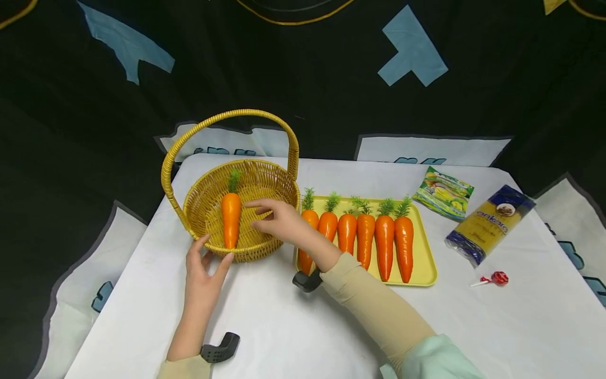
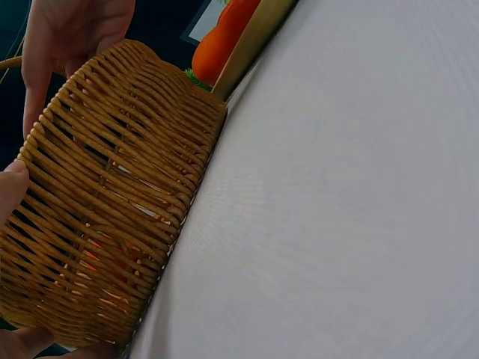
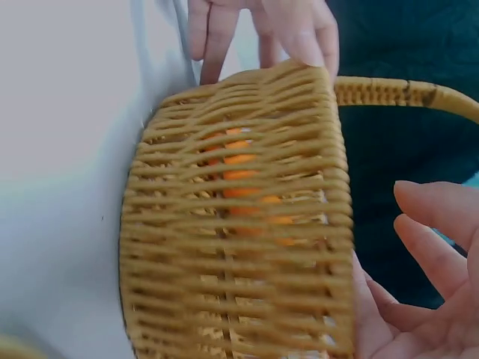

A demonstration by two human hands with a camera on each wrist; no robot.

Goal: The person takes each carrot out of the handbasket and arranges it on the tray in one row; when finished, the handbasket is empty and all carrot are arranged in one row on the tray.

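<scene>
A yellow wicker basket [image 1: 251,255] with a tall arched handle stands at the table's left. Inside it lies one orange toy carrot [image 1: 231,218], its green top toward the far rim; orange also shows through the weave in the right wrist view. My left hand [image 1: 201,276] holds the basket's near left side, thumb and fingers spread along the rim and outer wall. Over the right part of the basket is my right hand [image 1: 279,221], fingers apart and holding nothing, just right of the carrot. Its forearm crosses part of the yellow tray [image 1: 428,273].
Several toy carrots [image 1: 384,247] lie side by side in the tray, right of the basket. Farther right are a green packet [image 1: 445,193], a yellow and blue pasta bag [image 1: 492,223] and a red lollipop [image 1: 499,278]. A dark curtain [image 1: 303,79] hangs behind the table.
</scene>
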